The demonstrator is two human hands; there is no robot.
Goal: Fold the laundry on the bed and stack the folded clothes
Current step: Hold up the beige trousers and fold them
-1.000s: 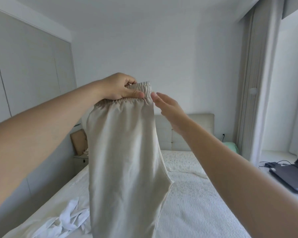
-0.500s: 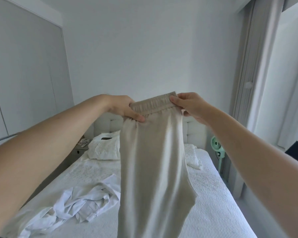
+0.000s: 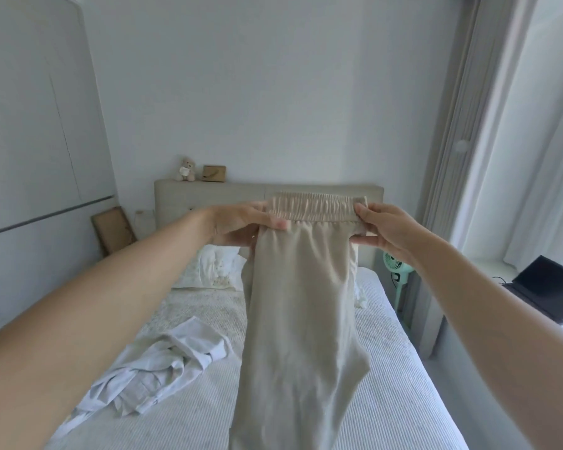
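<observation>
Head view: beige trousers [image 3: 301,306] held up over the bed [image 3: 394,384], elastic waistband stretched level between left hand [image 3: 241,224] and right hand [image 3: 385,227], each pinching one end, legs hanging straight down. Crumpled white shirt [image 3: 156,365] near the bed's left edge; pillow [image 3: 212,269] at the head end. Teddy bear [image 3: 186,169] and cardboard box [image 3: 214,173] on the headboard [image 3: 208,193]; green fan [image 3: 395,264], laptop [image 3: 546,287] off the right edge. No readable writing.
</observation>
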